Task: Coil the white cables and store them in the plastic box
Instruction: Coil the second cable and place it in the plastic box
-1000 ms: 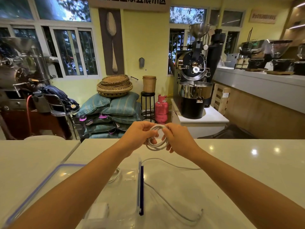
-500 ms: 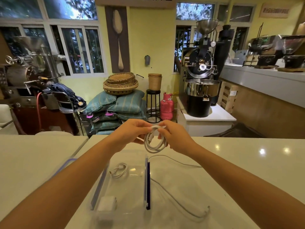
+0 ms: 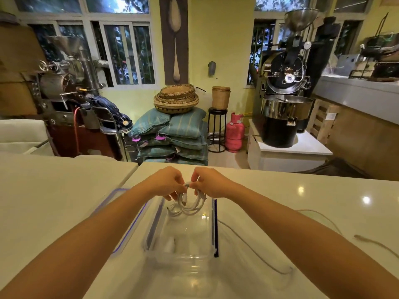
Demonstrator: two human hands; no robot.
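Note:
Both hands hold a coiled white cable (image 3: 195, 205) by its top, over the far end of the clear plastic box (image 3: 212, 231). My left hand (image 3: 166, 183) pinches it from the left and my right hand (image 3: 208, 182) from the right. The coil hangs down into the box mouth. Another small coiled white cable (image 3: 172, 211) lies on the box floor just behind it, and a white charger block (image 3: 169, 244) sits nearer me in the box. A loose white cable (image 3: 257, 253) trails across the counter to the right of the box.
The box lid (image 3: 124, 221) with a blue rim lies on the white counter left of the box. Another loose cable (image 3: 375, 243) lies at the far right of the counter. Beyond the counter edge stand roasting machines, sacks and baskets.
Both hands have lowered the coiled cable from above the counter's far edge down over the open box. The view has tilted down.

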